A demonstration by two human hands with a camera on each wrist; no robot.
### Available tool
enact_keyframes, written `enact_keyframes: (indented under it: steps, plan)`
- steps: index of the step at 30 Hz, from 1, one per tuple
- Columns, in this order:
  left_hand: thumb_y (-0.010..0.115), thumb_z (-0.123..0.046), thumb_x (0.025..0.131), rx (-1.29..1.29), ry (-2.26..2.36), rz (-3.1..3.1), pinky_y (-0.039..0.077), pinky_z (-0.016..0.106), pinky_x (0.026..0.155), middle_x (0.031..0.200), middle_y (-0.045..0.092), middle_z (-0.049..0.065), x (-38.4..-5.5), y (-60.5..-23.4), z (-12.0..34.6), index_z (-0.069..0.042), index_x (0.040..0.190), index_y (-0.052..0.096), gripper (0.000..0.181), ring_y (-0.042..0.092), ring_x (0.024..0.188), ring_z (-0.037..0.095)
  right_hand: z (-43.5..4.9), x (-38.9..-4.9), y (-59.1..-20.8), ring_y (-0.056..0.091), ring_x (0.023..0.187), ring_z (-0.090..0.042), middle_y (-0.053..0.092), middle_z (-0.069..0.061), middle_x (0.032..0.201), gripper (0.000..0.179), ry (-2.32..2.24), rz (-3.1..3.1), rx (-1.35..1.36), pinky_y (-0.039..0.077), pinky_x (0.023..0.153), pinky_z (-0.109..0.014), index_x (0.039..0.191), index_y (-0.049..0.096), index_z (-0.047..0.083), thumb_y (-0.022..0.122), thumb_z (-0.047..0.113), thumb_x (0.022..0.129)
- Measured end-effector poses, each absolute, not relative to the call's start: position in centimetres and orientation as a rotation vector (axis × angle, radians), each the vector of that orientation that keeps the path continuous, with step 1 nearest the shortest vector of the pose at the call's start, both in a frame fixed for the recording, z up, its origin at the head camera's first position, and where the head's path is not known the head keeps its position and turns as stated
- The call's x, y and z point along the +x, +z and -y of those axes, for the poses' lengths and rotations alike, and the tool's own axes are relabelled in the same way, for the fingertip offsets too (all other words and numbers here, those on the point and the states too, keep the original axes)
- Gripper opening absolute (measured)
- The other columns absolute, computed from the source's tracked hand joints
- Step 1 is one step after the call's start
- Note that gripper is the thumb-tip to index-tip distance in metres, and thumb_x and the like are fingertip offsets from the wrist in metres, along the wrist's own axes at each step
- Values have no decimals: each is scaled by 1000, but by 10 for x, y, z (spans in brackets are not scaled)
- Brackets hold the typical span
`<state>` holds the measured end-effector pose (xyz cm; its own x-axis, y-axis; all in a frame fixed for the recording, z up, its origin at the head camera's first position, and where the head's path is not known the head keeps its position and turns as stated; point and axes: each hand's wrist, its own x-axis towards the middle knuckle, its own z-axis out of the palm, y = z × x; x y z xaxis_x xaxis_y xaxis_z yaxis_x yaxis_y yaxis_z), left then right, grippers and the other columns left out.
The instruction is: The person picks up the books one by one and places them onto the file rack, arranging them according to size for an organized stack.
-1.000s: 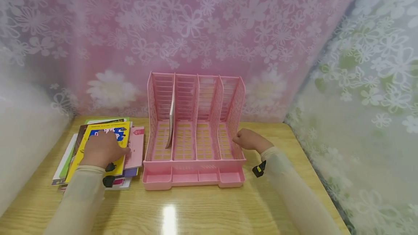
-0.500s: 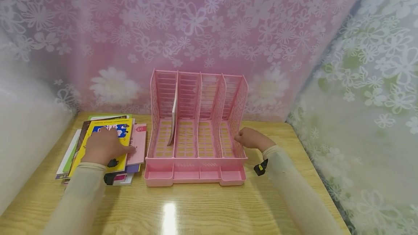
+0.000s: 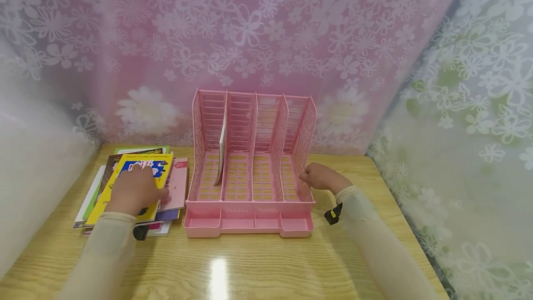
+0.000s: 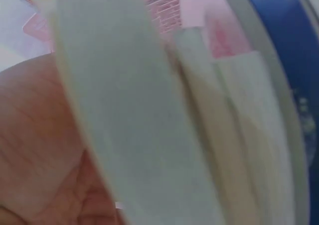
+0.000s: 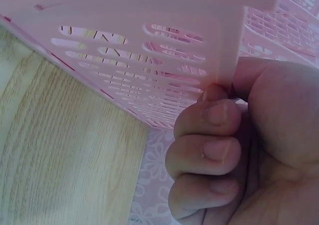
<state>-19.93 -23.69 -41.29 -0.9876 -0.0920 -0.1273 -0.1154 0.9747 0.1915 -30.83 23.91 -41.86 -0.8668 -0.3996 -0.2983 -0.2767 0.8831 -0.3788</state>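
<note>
My left hand (image 3: 133, 191) lies over a yellow book (image 3: 104, 196) with a blue title panel, on top of a stack of books at the left. It grips this book between thumb and fingers. Blurred pale page edges (image 4: 134, 105) fill much of the left wrist view, with the palm beside them. A pink desktop file rack (image 3: 241, 206) with upright dividers stands at the middle. My right hand (image 3: 322, 177) pinches the front edge of its right side wall (image 5: 224, 46) between thumb and curled index finger. One thin book (image 3: 220, 152) leans upright in the rack's leftmost compartment.
Under the yellow book, a pink book (image 3: 178, 182) and several others stick out unevenly, close to the rack's left side. Shallow trays (image 3: 201, 226) run along the rack's front. A flowered curtain (image 3: 258, 36) hangs behind the wooden table (image 3: 266, 267).
The yellow book has shifted slightly right and turned a little under my left hand, whose thumb has drawn in toward its edge. My right hand stays on the rack wall. The head view has shifted slightly.
</note>
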Motion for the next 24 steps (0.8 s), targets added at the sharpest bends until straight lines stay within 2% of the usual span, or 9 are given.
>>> enact_keyframes:
  steps: [3, 7, 13, 15, 17, 21, 24]
  plan:
    - [81, -47, 78, -150, 297, -3005, 51, 63, 81, 113, 55, 38, -199, -415, 238, 18, 123, 55, 84, 54, 89, 50, -239, -309, -419, 30, 53, -10, 36, 5, 58, 43, -468, -2675, -502, 31, 55, -28, 61, 43, 17, 49, 21, 104]
    - [79, -47, 81, -121, 314, -2952, 53, 54, 72, 107, 59, 32, -200, -414, 244, 14, 118, 58, 75, 56, 84, 42, -239, -311, -421, 30, 54, -11, 36, 5, 58, 43, -479, -2669, -499, 31, 56, -29, 61, 43, 17, 48, 22, 104]
    - [73, -46, 89, 48, 361, -2955, 46, 42, 62, 91, 70, 9, -193, -397, 249, -5, 100, 71, 43, 59, 75, 26, -241, -310, -423, 32, 54, -11, 38, 4, 59, 43, -474, -2652, -451, 32, 57, -29, 62, 43, 17, 46, 23, 104]
    - [70, -41, 91, 106, 387, -3006, 43, 39, 57, 79, 69, 3, -187, -387, 249, -12, 92, 71, 30, 58, 69, 22, -242, -310, -423, 31, 54, -11, 37, 5, 58, 42, -492, -2651, -460, 32, 56, -29, 62, 43, 17, 46, 23, 103]
    - [68, -34, 92, 150, 423, -3070, 37, 36, 53, 69, 63, -2, -182, -376, 249, -15, 85, 69, 20, 54, 61, 19, -242, -311, -423, 31, 54, -11, 37, 5, 58, 42, -505, -2655, -474, 32, 56, -29, 62, 43, 18, 47, 22, 103]
    - [62, -25, 95, 153, 536, -3191, 31, 34, 50, 59, 48, -1, -172, -355, 249, -15, 79, 61, 19, 44, 53, 19, -242, -312, -424, 32, 54, -11, 38, 5, 59, 43, -513, -2656, -488, 32, 57, -29, 62, 44, 17, 47, 22, 105]
    - [61, -28, 100, 115, 617, -3269, 31, 33, 47, 63, 55, 2, -165, -344, 248, -9, 91, 68, 22, 43, 52, 20, -243, -313, -425, 33, 54, -11, 39, 4, 59, 43, -518, -2641, -470, 33, 57, -29, 63, 47, 16, 46, 22, 106]
